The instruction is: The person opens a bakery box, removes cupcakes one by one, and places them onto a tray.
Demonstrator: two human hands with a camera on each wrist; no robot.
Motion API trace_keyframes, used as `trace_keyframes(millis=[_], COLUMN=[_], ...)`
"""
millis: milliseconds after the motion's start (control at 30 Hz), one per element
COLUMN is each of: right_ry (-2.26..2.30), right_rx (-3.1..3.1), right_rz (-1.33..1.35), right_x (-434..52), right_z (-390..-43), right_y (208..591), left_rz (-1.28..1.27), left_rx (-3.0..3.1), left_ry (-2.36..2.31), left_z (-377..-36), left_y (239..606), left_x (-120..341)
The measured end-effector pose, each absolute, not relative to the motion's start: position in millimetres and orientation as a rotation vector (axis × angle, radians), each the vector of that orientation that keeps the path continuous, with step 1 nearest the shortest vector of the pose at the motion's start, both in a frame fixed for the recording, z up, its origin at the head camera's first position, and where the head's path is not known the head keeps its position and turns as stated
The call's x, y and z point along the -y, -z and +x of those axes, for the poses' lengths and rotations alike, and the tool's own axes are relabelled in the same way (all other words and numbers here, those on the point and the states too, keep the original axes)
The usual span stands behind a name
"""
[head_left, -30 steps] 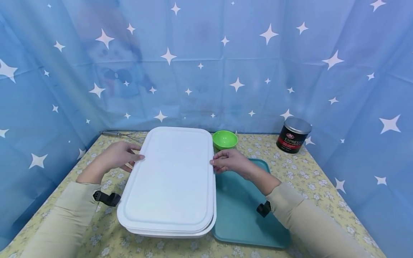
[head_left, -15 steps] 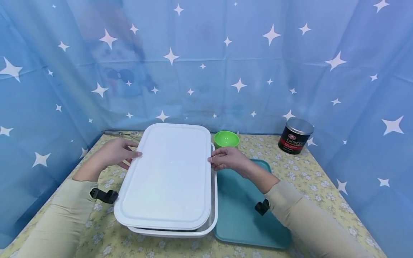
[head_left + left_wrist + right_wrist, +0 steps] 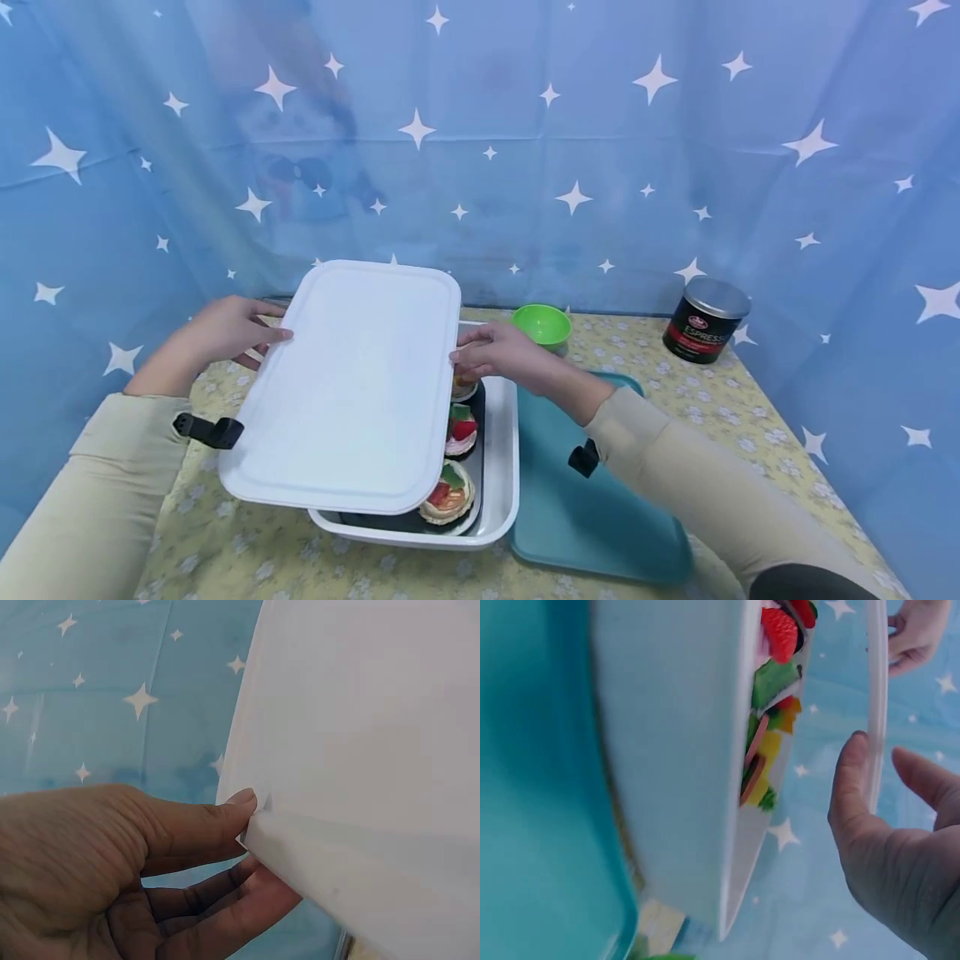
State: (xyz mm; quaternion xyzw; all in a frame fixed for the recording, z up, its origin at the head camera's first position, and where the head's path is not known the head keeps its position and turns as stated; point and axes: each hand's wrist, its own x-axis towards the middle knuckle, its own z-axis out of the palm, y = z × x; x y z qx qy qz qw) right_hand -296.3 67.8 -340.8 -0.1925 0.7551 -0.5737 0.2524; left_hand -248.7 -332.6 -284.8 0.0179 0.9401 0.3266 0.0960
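Both hands hold a white plastic lid (image 3: 348, 383), raised and tilted over a white rectangular bin (image 3: 507, 467). On the lid's left edge, my left hand (image 3: 228, 333) grips with the thumb on top and fingers beneath; the left wrist view shows this pinch (image 3: 150, 862). My right hand (image 3: 498, 357) grips the opposite edge between thumb and fingers. The uncovered right strip of the bin reveals small tarts topped with fruit, including one tart (image 3: 450, 492) near the front, on a dark tray (image 3: 480, 450). The lid hides the bin's left part.
A teal tray or lid (image 3: 600, 500) lies flat right of the bin. Behind it stand a green bowl (image 3: 542, 323) and, at the back right, a black espresso tin (image 3: 705, 321). A whisk (image 3: 277, 299) lies mostly hidden at the back left. A starry blue curtain encloses the table.
Both hands have lifted the lid off the bin and carried it to the left. The tarts inside have come into view along the right side.
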Motion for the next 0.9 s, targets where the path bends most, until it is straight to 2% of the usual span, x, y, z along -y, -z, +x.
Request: trace_keyframes(millis=[367, 900], right_ry=[1.505, 1.595], right_rx=[-1.943, -1.78], right_rz=[-0.479, -0.648], right_x=[-6, 58], right_z=[-305, -307], right_y=[335, 335], left_rz=[-0.056, -0.16], left_rx=[-2.843, -2.973], left_ry=[-0.85, -0.652], left_z=[-249, -249], left_y=[275, 295], left_x=[389, 448])
